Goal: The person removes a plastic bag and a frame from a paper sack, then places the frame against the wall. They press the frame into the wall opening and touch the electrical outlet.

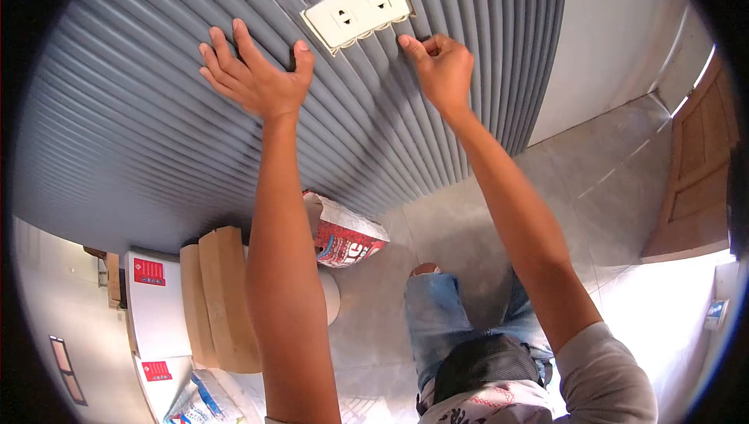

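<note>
A cream double wall outlet [359, 12] sits on a grey ribbed wall panel [187, 104], with uneven, scalloped gaps along its lower edge. My left hand [259, 79] is open, its fingers spread against the ribs to the left of the outlet. Just below the outlet's right corner is my right hand [446, 73]. Its thumb and fingers are pinched together close to the panel, and whatever they may hold is too small or hidden to make out.
Below the panel stands a red and white bag [349, 238] on the grey tiled floor [374, 319]. Brown cardboard [226, 299], white boxes with red labels [158, 315] and a plastic bag [204, 399] are at lower left. A wooden door [694, 166] is at right.
</note>
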### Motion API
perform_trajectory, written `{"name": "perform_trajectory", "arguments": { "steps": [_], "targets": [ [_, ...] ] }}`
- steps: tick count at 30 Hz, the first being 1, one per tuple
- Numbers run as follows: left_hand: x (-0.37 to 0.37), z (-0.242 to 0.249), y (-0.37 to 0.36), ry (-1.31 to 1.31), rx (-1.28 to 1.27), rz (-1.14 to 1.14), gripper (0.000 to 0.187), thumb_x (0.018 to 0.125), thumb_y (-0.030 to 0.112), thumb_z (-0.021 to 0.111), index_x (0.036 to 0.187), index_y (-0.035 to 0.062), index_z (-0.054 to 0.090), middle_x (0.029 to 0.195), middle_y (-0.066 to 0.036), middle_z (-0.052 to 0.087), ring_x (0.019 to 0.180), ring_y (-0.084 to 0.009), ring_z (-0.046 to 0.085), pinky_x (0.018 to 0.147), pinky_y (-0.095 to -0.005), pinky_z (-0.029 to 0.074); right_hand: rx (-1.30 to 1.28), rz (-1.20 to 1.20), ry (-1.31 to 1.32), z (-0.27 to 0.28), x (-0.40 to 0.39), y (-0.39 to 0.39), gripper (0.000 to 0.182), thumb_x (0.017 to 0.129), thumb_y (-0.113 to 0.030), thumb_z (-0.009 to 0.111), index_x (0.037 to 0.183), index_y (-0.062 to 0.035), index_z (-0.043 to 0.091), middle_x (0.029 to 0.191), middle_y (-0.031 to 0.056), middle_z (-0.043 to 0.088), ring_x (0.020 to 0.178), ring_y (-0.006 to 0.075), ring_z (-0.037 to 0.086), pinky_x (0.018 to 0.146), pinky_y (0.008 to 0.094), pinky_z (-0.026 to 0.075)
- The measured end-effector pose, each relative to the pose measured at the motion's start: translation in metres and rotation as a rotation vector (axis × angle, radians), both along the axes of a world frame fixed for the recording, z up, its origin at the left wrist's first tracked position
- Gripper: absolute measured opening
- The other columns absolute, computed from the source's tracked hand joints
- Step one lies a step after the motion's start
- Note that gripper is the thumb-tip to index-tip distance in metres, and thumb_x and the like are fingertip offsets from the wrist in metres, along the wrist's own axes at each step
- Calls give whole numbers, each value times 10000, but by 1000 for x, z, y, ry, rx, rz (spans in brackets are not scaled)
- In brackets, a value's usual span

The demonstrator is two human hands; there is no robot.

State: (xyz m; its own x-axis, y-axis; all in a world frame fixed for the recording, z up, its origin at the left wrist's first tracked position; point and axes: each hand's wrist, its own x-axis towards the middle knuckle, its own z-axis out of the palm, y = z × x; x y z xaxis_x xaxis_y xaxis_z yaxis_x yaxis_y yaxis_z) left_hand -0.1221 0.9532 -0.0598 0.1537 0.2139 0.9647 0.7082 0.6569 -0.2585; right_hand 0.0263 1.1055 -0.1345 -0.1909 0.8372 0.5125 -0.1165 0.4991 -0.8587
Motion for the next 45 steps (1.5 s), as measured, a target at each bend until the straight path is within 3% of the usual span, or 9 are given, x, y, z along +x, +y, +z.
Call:
{"name": "perform_trajectory", "arguments": {
  "steps": [16, 19, 21, 24, 27, 34, 40, 42, 45],
  "targets": [
    [2, -3, -1, -33, 31, 15, 782, 711, 538, 552, 1314, 59, 423, 1370, -182, 328, 1317, -378, 196, 1050, -568, 137, 83, 3, -3, 17, 15, 30, 422, 736, -343, 753, 576, 1, 568, 463, 71, 519, 416, 120, 437, 412, 303, 361],
    [4, -3, -3, -36, 4, 18, 788, 724, 518, 565, 1335, 53, 385, 1373, -188, 303, 1319, -386, 180, 1045, -581, 138, 67, 44, -112, 26, 23, 28, 353, 749, -309, 745, 653, 4, 612, 507, 82, 549, 443, 126, 461, 445, 299, 389],
    [6, -2, -2, -36, -10, 22, 801, 736, 501, 576, 1356, 48, 346, 1375, -196, 278, 1320, -396, 165, 1041, -594, 140, 146, 252, 122, 36, 27, 23, 210, 797, -210, 674, 841, -5, 673, 577, 118, 587, 480, 141, 504, 491, 290, 416],
    [7, -3, -3, -77, -8, 37, 795, 738, 504, 572, 1353, 50, 356, 1380, -181, 283, 1321, -380, 177, 1048, -582, 137, 219, 529, 13, 55, 40, 30, 283, 810, -105, 574, 1077, -46, 651, 675, 163, 621, 526, 161, 547, 549, 302, 443],
    [7, -4, -2, -54, 10, 18, 792, 739, 514, 568, 1351, 55, 364, 1387, -165, 287, 1324, -367, 185, 1050, -577, 140, 586, 333, -91, 65, 41, 39, 354, 863, -76, 501, 1206, -81, 590, 514, -2, 397, 491, 67, 348, 491, 245, 343],
    [4, -4, -1, -59, 22, 5, 775, 710, 514, 569, 1324, 68, 413, 1372, -165, 335, 1322, -371, 203, 1064, -541, 134, 655, 294, -262, 90, 45, 43, 376, 850, -69, 507, 1218, -93, 583, 514, -8, 347, 483, 65, 310, 490, 247, 336],
    [3, -5, -3, -57, 8, 15, 809, 726, 512, 588, 1367, 85, 342, 1393, -143, 288, 1334, -354, 166, 1055, -572, 142, 509, 359, -116, 66, 40, 45, 391, 860, -77, 499, 1246, -33, 543, 544, -17, 405, 485, 82, 348, 489, 240, 346],
    [2, -4, -2, -57, 11, 15, 811, 720, 508, 594, 1366, 86, 344, 1394, -143, 288, 1333, -355, 167, 1055, -572, 140, 123, 633, -67, 57, 44, 37, 410, 806, -87, 497, 1199, 9, 564, 601, 78, 551, 508, 118, 469, 546, 272, 423],
    [3, -4, -2, -54, 21, 13, 813, 715, 505, 600, 1362, 84, 347, 1395, -143, 286, 1333, -355, 168, 1056, -572, 136, -94, 625, -63, 52, 49, 26, 374, 801, -103, 513, 1124, 69, 591, 611, 52, 559, 523, 96, 482, 534, 239, 409]
  ]
}}
